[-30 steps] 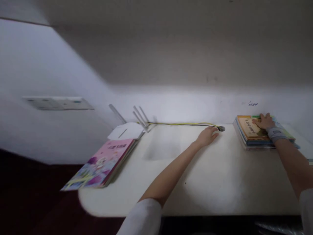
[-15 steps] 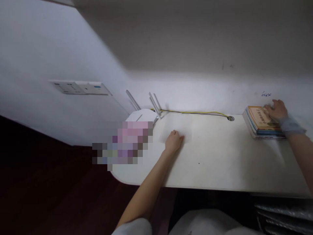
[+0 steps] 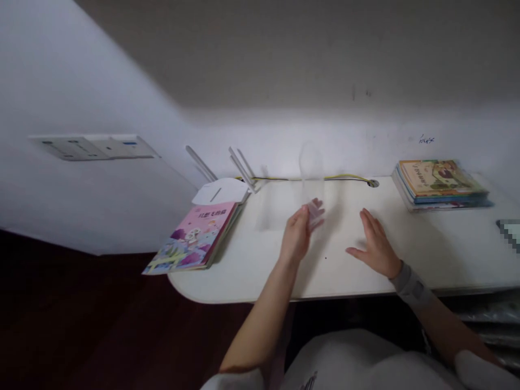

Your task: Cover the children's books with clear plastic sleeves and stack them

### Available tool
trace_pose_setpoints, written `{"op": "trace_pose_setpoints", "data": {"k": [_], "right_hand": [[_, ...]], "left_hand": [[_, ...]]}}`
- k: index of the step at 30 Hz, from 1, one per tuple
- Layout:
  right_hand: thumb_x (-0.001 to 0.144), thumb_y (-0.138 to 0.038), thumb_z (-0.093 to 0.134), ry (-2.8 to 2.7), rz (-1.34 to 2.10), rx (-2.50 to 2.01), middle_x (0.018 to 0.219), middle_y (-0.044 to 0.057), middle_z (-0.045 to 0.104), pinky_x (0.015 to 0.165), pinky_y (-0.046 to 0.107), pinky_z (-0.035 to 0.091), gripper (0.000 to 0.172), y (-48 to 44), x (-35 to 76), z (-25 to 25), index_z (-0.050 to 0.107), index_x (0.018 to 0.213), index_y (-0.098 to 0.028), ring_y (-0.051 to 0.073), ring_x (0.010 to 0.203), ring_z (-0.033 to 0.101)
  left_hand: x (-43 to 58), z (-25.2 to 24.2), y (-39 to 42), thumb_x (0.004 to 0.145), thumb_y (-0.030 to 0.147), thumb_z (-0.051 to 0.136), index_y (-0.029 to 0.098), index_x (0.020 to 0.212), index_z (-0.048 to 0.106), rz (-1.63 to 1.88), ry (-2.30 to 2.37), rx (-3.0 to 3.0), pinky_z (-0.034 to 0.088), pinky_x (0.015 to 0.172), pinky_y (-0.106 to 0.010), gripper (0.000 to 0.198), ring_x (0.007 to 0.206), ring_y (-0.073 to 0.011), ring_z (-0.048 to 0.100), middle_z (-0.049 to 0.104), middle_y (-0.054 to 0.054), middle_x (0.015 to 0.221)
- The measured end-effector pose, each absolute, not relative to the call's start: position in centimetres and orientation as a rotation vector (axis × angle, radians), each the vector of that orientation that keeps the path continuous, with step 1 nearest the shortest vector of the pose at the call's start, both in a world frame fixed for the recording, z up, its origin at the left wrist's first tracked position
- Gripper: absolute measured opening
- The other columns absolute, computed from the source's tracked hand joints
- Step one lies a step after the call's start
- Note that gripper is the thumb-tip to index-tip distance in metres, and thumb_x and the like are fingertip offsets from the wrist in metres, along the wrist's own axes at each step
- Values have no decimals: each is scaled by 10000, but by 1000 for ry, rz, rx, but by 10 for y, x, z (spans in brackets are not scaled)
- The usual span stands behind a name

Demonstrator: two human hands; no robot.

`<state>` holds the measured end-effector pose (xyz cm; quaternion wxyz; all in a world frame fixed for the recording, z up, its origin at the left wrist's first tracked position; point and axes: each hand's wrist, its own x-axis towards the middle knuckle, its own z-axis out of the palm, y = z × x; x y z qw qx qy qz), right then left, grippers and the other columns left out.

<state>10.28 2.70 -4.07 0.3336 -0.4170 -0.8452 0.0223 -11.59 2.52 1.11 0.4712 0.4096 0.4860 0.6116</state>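
Note:
My left hand (image 3: 298, 230) holds a clear plastic piece (image 3: 312, 162) with a rounded top, above the middle of the white desk (image 3: 252, 271). The thumb lies on the near side of the plastic, and the fingertips show through it. To the left of it, another faint see-through plate (image 3: 274, 206) appears on the desk, its outline hard to make out. My right hand (image 3: 376, 246) is open over the desk, with fingers stretched, thumb apart and nothing in it. A grey band is on that wrist.
A stack of books (image 3: 442, 181) lies at the right by the wall. Books with a pink cover (image 3: 195, 233) lie at the desk's left end, against a white router (image 3: 221, 190) with antennas. A yellow cable (image 3: 345, 176) runs to a desk hole. A wall socket (image 3: 93, 147) is left.
My right hand has left the book stack and moved left, toward the desk's middle. My left hand has lifted off the desk with the clear plastic piece. The view has shifted slightly.

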Motion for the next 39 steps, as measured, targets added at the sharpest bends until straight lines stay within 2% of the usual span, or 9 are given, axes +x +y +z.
{"op": "trace_pose_setpoints", "data": {"k": [5,10,15,19,22,25,29,33,39], "right_hand": [[917,-292,497,-2034,-236,-1020,1547,200,247,1114,539,286,778,4,83,-15,28,1527,-176,295,1432,238],[908,-69,402,-2191,-457,-1050,1479,65,433,1132,509,257,540,-4,122,-6,435,1396,-297,235,1408,305],[919,-167,452,-2627,-297,-1222,1425,118,494,1087,551,289,360,-8,151,-38,606,1240,-225,295,1347,398],[904,-461,511,-2805,-52,-1163,1480,155,411,1046,578,326,525,-7,162,-60,493,1368,-216,340,1372,348],[854,-606,514,-2798,21,-1095,1522,178,326,1045,591,314,696,-5,158,-64,418,1423,-217,365,1395,296],[890,-590,459,-2743,20,-1057,1535,165,307,1067,585,285,647,-6,141,-68,416,1424,-226,352,1413,261],[922,-558,419,-2743,25,-977,1516,131,359,1069,589,286,572,-10,124,-81,442,1404,-252,337,1399,301],[934,-525,419,-2732,-8,-941,1502,109,389,1063,595,298,523,-10,121,-88,458,1391,-274,331,1387,327],[938,-515,417,-2721,-27,-950,1495,102,402,1057,592,310,516,-8,122,-85,453,1394,-277,332,1379,343]], "left_hand": [[-54,21,-25,944,451,456,270,1230,605,1392,582,447,476,965,-336,370,1139,-186,606,654,-59,1228],[-64,-11,-40,1000,353,344,269,1256,580,1372,644,132,479,975,-293,358,1177,-144,587,654,-48,1233],[-92,-56,-57,964,370,414,194,1252,576,1439,853,103,440,1038,-378,374,1226,-209,557,639,-130,1244],[-146,-66,-70,878,441,536,242,1254,577,1753,1490,697,341,1111,-433,428,1319,-245,455,542,-103,1375],[-206,-51,-60,828,407,590,213,1250,587,1402,2208,1414,223,1153,-484,465,1419,-299,275,397,-130,1490],[-264,-31,-39,880,365,492,92,1383,445,781,2700,1613,160,1126,-588,574,1446,-395,115,248,-238,1537],[-307,-28,-15,872,304,459,-74,1392,333,255,2910,1381,272,1038,-609,654,1360,-476,280,327,-381,1427],[-305,-40,-10,878,131,269,-153,1304,384,225,2977,1379,358,950,-565,525,1238,-452,453,430,-441,1290],[-300,4,-29,878,224,365,20,1075,594,211,2927,1344,457,794,-530,365,941,-410,644,650,-317,968]]}}
